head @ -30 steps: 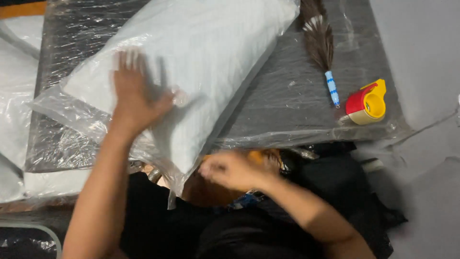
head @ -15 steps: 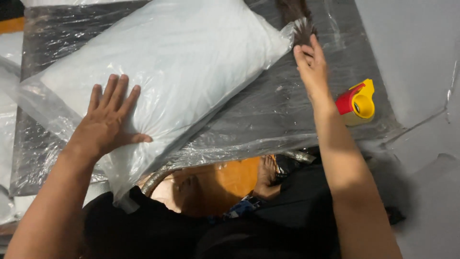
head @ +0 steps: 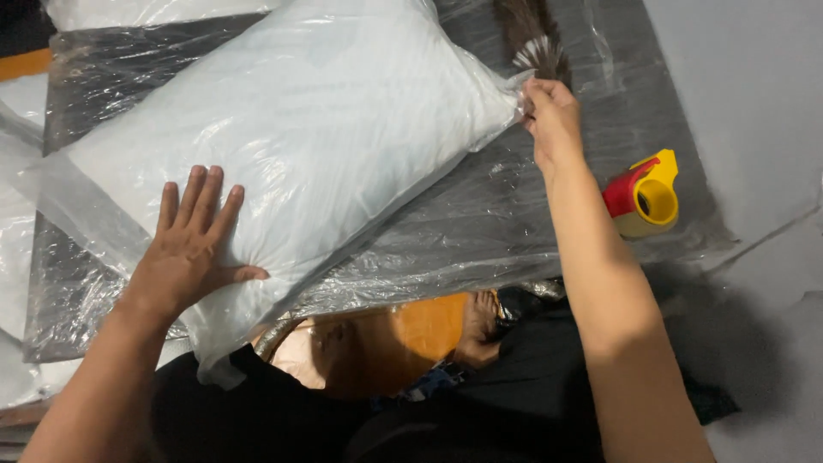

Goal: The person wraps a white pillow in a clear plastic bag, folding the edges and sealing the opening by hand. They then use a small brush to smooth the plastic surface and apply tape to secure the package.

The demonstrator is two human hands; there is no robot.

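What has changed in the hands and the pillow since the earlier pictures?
The right hand moved from near the body out to the far corner of the pillow and pinched its plastic bag. The left hand slid down toward the near end, still pressing flat. The tape dispenser stayed put.

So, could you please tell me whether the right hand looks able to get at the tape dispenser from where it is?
Probably yes. The right hand pinches the pillow's plastic corner, and the tape dispenser sits uncovered just beside that forearm, with nothing between them; it would need to let go first.
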